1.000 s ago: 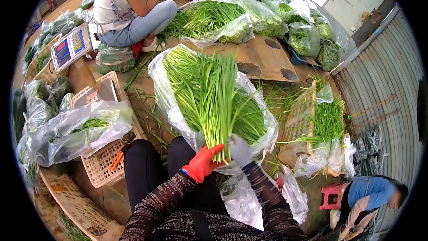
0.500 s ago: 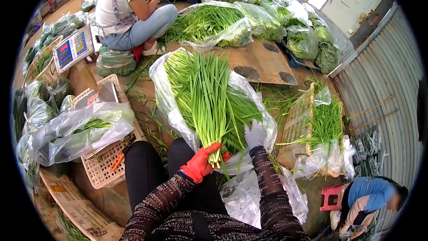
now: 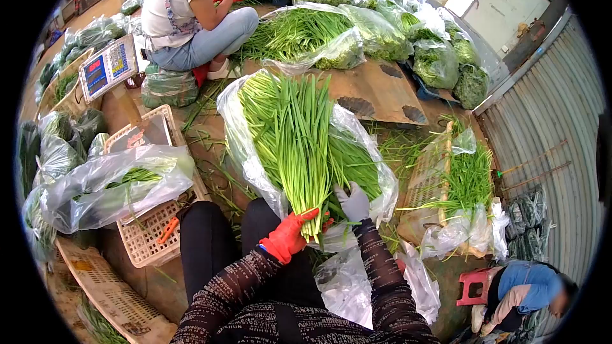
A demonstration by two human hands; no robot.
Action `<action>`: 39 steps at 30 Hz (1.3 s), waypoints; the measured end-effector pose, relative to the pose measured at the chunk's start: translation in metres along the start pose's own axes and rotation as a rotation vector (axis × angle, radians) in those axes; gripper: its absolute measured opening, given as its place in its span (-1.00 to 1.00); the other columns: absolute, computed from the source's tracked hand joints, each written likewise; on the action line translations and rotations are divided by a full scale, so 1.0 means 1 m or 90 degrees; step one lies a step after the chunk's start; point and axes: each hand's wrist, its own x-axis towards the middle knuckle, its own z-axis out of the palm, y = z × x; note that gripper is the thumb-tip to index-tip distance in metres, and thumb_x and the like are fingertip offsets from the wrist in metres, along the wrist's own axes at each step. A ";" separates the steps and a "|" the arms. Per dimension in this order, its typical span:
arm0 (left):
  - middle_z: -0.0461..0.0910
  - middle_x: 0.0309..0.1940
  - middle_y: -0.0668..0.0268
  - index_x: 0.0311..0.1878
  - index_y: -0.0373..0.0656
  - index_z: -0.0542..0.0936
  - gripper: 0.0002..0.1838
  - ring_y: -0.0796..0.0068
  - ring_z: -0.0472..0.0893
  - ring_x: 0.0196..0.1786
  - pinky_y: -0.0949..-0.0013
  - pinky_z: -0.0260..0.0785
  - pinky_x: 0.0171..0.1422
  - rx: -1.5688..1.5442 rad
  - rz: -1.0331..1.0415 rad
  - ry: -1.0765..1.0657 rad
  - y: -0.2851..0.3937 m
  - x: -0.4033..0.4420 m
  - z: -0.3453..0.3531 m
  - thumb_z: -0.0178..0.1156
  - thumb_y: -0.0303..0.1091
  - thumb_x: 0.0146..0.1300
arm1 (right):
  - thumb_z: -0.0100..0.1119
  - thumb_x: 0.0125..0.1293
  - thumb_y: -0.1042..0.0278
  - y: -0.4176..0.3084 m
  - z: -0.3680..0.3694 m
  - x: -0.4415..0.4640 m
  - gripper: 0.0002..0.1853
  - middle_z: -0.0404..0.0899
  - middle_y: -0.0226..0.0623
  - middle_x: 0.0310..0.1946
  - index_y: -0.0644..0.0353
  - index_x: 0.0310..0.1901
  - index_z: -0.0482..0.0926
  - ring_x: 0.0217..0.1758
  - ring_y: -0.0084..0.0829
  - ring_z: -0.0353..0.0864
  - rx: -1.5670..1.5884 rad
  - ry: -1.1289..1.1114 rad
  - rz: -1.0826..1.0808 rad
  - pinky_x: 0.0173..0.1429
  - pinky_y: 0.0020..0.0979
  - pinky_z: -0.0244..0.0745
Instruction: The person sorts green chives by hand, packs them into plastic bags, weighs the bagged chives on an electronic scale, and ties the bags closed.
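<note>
My left hand (image 3: 290,236), in a red glove, is wrapped round the pale stem ends of a bunch of long green leaves (image 3: 299,146). The bunch lies over an open clear plastic bag (image 3: 237,132) full of more such greens. My right hand (image 3: 354,202), in a grey glove, is at the lower right of the bunch, its fingers bent at the greens; whether it grips any stalks cannot be made out.
Left are a crate (image 3: 150,232) with an orange-handled tool (image 3: 168,230), a filled plastic bag (image 3: 95,194) and a scale (image 3: 108,67). Right stands a basket of greens (image 3: 468,175). One person (image 3: 185,19) sits ahead, another (image 3: 526,290) at lower right.
My right hand moved from the stem ends out to the right, then back slightly left toward the bunch. My left hand keeps its hold on the bunch.
</note>
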 end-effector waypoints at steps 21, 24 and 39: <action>0.55 -0.48 -0.02 0.16 -0.56 0.20 -0.09 -0.04 0.54 -0.45 0.06 0.39 -0.35 1.283 0.366 0.161 -0.044 -0.009 0.019 0.40 -0.16 -0.15 | 0.22 0.18 0.31 0.025 0.016 -0.052 -0.70 0.61 -0.34 -0.22 0.22 -0.08 0.54 -0.18 -0.42 0.59 0.866 -0.224 0.194 -0.01 -0.43 0.50; 0.51 -0.16 -0.08 0.27 -0.36 0.18 -0.04 -0.06 0.55 -0.19 0.10 0.42 -0.15 1.257 0.370 -0.030 -0.027 -0.032 0.047 0.40 -0.03 -0.13 | 0.24 0.13 0.29 0.034 0.007 -0.055 -0.78 0.62 -0.29 -0.28 0.19 -0.22 0.57 -0.26 -0.36 0.61 1.096 -0.085 0.334 -0.12 -0.33 0.57; 0.38 0.20 0.15 0.33 -0.12 0.21 -0.24 -0.02 0.21 0.35 -0.09 -0.07 0.40 1.516 0.379 0.006 0.004 0.012 0.029 0.12 -0.41 -0.07 | 0.27 0.11 0.16 0.063 0.002 -0.060 -0.53 0.60 -0.19 -0.22 0.23 0.01 0.47 -0.32 -0.24 0.63 1.093 -0.129 0.324 -0.23 -0.21 0.63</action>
